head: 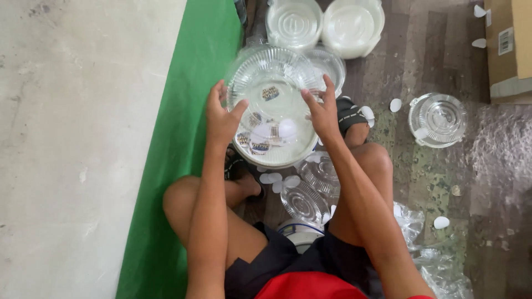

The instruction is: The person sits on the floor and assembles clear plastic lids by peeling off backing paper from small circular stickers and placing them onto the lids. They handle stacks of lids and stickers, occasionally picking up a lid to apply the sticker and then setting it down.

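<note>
Both hands grip a round, ribbed, clear plastic lid [271, 83] over a white bowl [277, 147] of stickers: left hand [221, 116] at nine o'clock, right hand [321, 113] at three. A closed clear plastic container [438, 119] sits farther toward three o'clock.

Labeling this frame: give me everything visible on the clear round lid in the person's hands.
The clear lid is round, thin transparent plastic by its look, with a ribbed rim and a small sticker at its centre. It is tilted toward the camera over a shallow bowl holding stickers and white ovals. The left hand grips its left edge, the right hand its right edge. More clear containers lie behind it.
</note>
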